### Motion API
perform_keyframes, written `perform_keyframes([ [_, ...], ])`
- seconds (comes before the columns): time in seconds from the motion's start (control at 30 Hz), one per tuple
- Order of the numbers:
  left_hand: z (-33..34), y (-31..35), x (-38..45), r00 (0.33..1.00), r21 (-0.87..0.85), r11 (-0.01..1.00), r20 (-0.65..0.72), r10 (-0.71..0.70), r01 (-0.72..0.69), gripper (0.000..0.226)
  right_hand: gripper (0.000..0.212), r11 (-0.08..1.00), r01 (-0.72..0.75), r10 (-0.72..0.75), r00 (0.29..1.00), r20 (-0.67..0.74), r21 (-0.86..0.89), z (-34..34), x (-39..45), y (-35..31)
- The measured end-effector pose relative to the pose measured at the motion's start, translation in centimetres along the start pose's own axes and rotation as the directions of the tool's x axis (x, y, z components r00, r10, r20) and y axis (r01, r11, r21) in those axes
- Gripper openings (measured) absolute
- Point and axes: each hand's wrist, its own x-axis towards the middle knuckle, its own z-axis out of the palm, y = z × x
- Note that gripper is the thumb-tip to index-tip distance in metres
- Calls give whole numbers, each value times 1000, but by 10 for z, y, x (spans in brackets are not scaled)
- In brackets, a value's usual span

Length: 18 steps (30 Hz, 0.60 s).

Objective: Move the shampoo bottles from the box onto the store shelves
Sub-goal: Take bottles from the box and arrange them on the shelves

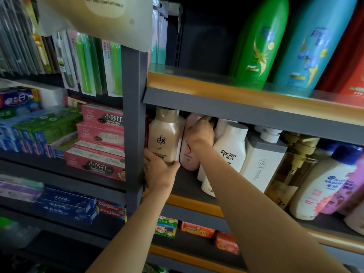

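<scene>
hands both up on the middle shelf (189, 186): we see left hand (160, 171) gripping the beige shampoo bottle (165, 134) at its base, right hand (200, 133) at three o'clock clutching the pink bottle (189, 154) upright beside it.

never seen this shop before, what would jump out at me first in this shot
Two bare arms reach into the middle shelf: the left hand grips the base of a gold shampoo bottle at the shelf's left end, while the right hand holds the top of a pink bottle beside it. Above, a big green bottle and a blue bottle tower on the upper shelf.
</scene>
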Motion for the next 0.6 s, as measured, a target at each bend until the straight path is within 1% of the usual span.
perform_keyframes([
  [0.1,0,-1,1,1000,7,1000,3,-3,3,99,48,998,-35,37,998,-42,59,0,2,-1],
  [0.17,1,-1,1,1000,16,1000,-1,1,-1,99,39,996,-28,32,999,-43,89,-2,1,-1],
  [0.2,1,0,1,1000,18,1000,-2,4,-4,98,32,993,-24,30,999,-43,115,-3,0,0],
  [0.27,0,0,1,1000,17,1000,1,3,-3,97,9,987,-17,25,999,-48,162,-6,-1,2],
  [0.37,-1,0,0,1000,23,1000,8,5,-6,97,6,981,18,-3,997,-75,191,-3,-4,4],
  [0.47,-3,1,0,1000,18,1000,18,16,-16,96,28,982,38,-25,997,-71,186,-1,-9,3],
  [0.53,-5,1,0,999,13,1000,25,23,-23,95,37,993,43,-37,998,-53,114,-2,-12,3],
  [0.6,-8,2,-1,999,6,1000,31,25,-25,95,42,995,62,-60,998,-28,78,-4,-14,5],
])
